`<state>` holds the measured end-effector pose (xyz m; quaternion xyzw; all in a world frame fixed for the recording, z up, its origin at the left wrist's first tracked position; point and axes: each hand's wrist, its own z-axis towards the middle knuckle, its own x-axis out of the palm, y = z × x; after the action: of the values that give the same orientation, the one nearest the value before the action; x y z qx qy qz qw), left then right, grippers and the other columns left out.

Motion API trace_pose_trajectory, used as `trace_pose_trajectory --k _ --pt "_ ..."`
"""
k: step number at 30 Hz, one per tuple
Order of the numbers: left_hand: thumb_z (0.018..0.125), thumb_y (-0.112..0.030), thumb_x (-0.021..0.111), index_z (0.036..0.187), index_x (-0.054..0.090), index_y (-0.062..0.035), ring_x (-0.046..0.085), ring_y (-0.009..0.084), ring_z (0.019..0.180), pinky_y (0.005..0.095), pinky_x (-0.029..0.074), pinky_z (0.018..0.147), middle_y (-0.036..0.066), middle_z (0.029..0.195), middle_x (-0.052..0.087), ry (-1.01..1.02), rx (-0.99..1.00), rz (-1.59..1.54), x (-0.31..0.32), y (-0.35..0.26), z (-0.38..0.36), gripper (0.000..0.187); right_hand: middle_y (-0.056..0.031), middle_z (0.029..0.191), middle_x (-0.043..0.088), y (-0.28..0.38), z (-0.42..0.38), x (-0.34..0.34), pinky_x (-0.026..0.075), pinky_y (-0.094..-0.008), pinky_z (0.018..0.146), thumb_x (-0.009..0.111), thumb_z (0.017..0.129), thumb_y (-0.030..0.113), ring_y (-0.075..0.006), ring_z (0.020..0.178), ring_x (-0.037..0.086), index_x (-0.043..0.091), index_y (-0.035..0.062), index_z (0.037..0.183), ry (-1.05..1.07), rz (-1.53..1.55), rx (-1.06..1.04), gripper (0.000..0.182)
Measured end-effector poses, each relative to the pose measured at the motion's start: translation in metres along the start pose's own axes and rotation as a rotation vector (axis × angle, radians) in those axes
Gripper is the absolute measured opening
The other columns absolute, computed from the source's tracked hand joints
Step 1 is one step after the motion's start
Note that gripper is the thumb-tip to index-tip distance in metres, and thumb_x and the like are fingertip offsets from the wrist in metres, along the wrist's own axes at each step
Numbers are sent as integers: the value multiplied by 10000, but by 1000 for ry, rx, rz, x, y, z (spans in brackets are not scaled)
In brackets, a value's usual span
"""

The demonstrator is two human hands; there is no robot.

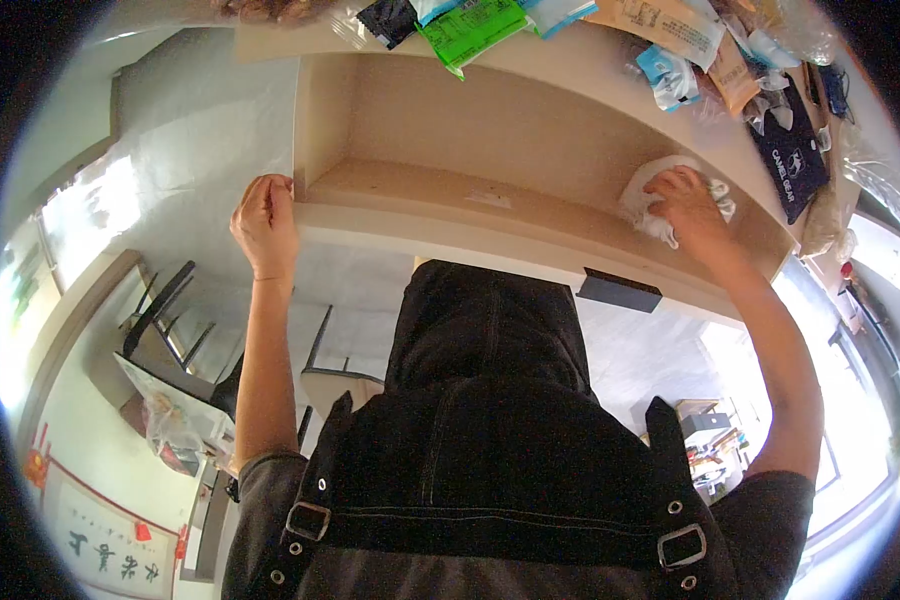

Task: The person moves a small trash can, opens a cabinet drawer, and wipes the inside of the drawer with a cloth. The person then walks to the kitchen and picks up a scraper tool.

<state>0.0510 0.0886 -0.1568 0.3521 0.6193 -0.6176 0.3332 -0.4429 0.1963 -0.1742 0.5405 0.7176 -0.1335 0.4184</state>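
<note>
**Shelf compartment: cloth and two hands**

Item one: white cloth (660, 205), bunched, lying at the right end of the open shelf compartment (450, 190). My right hand (688, 195) sits on top of it, fingers curled, clutching the fabric. My left hand (264, 222) grips the compartment's left wall edge, fingers closed around it. Above, on the shelf top: green packet (470, 30), assorted snack bags (670, 40), navy bag (792, 150).

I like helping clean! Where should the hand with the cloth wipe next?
Probably leftward along the shelf. The right hand presses the white cloth at its right end, while the left hand grips the shelf's left edge.
</note>
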Motion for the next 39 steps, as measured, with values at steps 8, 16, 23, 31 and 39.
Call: trace_pose_trajectory --k 8,16,23,31,39 --pt "798 -95 469 724 588 -16 568 172 585 269 439 559 77 689 593 5 -31 -24 3 2 -2 161 -187 1044 583 80 128 -68 429 -402 858 537 706 30 -342 975 553 550 27 1084 -268 650 -24 378" --pt "800 -96 475 731 600 -8 568 149 587 263 434 560 78 679 598 21 -105 -28 3 4 -3 167 -177 895 626 166 260 -3 471 -421 741 589 699 167 -346 848 598 616 68 888 -250 768 -139 216" --pt "819 -95 467 734 603 4 559 146 579 251 427 556 75 671 594 38 -38 17 2 2 -2 188 -191 1003 593 37 96 61 445 -430 820 530 714 20 -352 932 572 530 102 1119 -142 598 87 413" --pt "830 -101 458 739 607 2 563 139 587 250 433 562 67 673 599 33 -53 -27 5 6 -3 202 -187 1031 594 -35 -12 49 424 -397 878 588 714 96 -339 951 573 562 82 1079 -222 676 443 366" --pt "843 -101 458 763 609 3 531 114 575 249 425 550 56 671 590 44 -66 -51 6 4 -3 201 -163 1037 599 -15 9 61 435 -388 857 614 719 133 -319 963 571 579 100 1068 -134 721 217 352"
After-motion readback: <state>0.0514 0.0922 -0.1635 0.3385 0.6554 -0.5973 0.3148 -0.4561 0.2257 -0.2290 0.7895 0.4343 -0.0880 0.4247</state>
